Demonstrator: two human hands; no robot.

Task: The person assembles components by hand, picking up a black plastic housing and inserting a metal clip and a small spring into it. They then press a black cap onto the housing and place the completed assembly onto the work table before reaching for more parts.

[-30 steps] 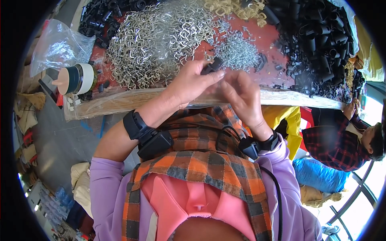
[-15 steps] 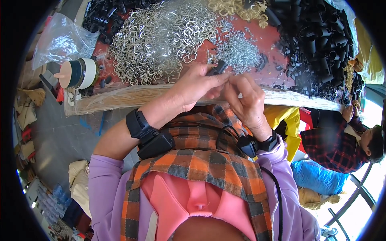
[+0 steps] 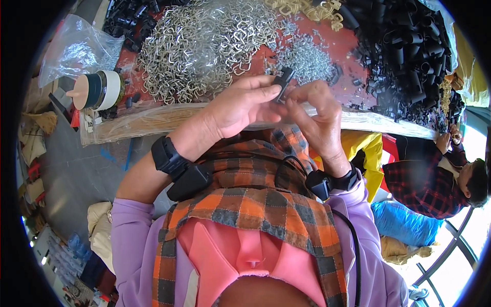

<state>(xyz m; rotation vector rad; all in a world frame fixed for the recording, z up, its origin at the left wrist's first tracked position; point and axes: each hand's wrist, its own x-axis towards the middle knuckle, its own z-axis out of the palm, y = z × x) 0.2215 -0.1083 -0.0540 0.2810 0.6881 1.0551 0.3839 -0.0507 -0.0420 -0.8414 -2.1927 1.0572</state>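
Note:
My left hand (image 3: 244, 107) pinches a small black plastic part (image 3: 283, 78) between thumb and fingers, over the table's near edge. Just right of it, my right hand (image 3: 321, 115) has its thumb and forefinger pressed together close below the part. Whatever sits in that pinch is too small to make out. Behind the hands lies a heap of tiny silvery metal pieces (image 3: 304, 60). To its left spreads a large heap of bent metal wire loops (image 3: 179, 59).
Black plastic parts (image 3: 409, 56) pile up at the right, gold-coloured pieces (image 3: 335, 20) at the back. A lidded jar (image 3: 108, 91) and a clear plastic bag (image 3: 76, 56) are at the left. A person in a checked shirt (image 3: 424, 187) works at the right.
My left hand has shifted slightly left and turned the black plastic part more upright. My right hand has risen slightly, its fingertips now a little apart from the left hand's.

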